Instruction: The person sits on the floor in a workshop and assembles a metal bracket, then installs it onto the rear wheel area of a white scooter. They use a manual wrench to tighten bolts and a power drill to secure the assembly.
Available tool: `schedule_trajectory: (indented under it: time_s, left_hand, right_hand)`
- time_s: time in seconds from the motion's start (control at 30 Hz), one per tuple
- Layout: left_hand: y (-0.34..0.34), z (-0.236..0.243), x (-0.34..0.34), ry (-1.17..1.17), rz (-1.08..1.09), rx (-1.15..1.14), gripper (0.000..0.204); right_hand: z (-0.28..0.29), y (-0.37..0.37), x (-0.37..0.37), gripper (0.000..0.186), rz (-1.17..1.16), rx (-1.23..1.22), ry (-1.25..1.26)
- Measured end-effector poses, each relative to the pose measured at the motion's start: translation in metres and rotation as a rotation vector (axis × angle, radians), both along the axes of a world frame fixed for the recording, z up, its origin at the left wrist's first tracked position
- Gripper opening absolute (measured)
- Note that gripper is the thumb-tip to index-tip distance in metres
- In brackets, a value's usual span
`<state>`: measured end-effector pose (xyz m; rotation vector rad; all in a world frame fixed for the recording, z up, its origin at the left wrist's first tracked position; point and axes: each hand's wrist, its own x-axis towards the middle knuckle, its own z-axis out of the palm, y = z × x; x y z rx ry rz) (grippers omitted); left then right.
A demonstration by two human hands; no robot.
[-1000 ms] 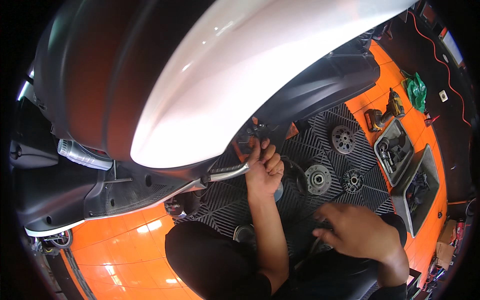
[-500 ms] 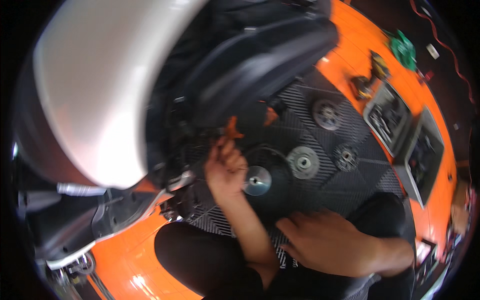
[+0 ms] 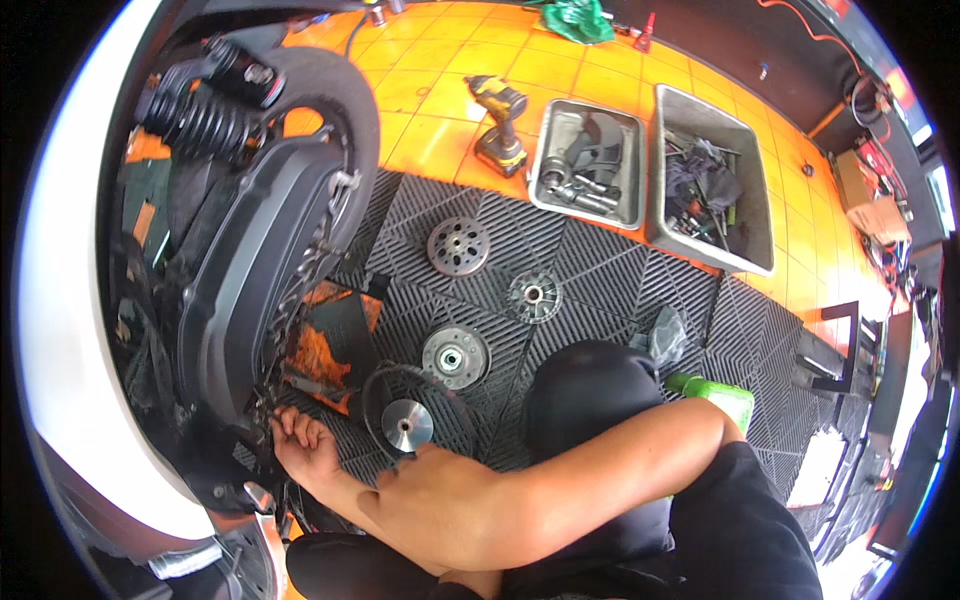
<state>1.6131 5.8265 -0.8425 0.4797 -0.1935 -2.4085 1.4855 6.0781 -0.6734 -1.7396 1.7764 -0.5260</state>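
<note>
My left hand [image 3: 303, 447] is at the lower edge of the scooter's black engine casing [image 3: 220, 330], its fingers curled and pinched; anything between them is too small to make out. Across my left forearm lies my right hand [image 3: 430, 505], with most of its fingers hidden. Beside the left hand, a shiny metal disc [image 3: 407, 427] rests on the ribbed mat [image 3: 610, 275], with a black belt [image 3: 455, 388] looped around it. Farther out on the mat are a round clutch plate [image 3: 457, 357], a finned pulley disc [image 3: 535, 297] and a drum with holes [image 3: 459, 247].
A yellow and black cordless driver [image 3: 497, 125] stands near a grey tray [image 3: 632, 185] of tools and a deeper grey bin [image 3: 765, 210] of tools. A green bottle [image 3: 725, 397] and a clear plastic bag [image 3: 667, 335] lie right of my knee. The scooter's white panel [image 3: 60, 330] rises at left.
The view has swung right, so the scooter sits farther left and trays and driver show fully. My right hand has moved from over my lap onto my left forearm. My left hand stays by the casing.
</note>
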Motion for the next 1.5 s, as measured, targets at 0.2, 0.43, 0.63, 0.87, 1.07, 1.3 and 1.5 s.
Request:
schedule_trajectory:
  time_s: [0.2, 0.43, 0.63, 0.87, 1.07, 1.3, 1.5]
  left_hand:
    - [-0.004, 0.011, -0.006, -0.354, 0.152, -0.007, 0.027]
    - [-0.009, 0.016, -0.017, -0.556, 0.159, 0.006, 0.029]
    - [-0.009, 0.029, -0.003, -0.704, -0.009, -0.061, 0.033]
    - [0.006, 0.076, 0.001, -1.021, -0.269, -0.210, 0.039]
    - [0.015, 0.078, 0.006, -0.938, -0.233, -0.227, 0.040]
    - [0.016, 0.075, 0.012, -0.933, -0.223, -0.275, 0.035]
    - [0.018, 0.075, 0.009, -0.981, -0.295, -0.286, 0.034]
  right_hand:
    - [0.003, 0.047, -0.137, 0.032, -0.265, -0.361, -0.419]
    - [-0.246, 0.112, -0.229, 0.030, -1.431, -0.231, -0.397]
    - [-0.362, 0.165, -0.331, 0.031, -1.549, -0.205, 0.367]
    - [-0.370, 0.169, -0.374, 0.030, -1.294, 0.098, 0.501]
    - [-0.369, 0.149, -0.396, 0.027, -1.409, 0.222, 0.584]
    - [-0.363, 0.135, -0.390, 0.030, -1.414, 0.213, 0.637]
    - [-0.362, 0.151, -0.399, 0.024, -1.288, 0.275, 0.741]
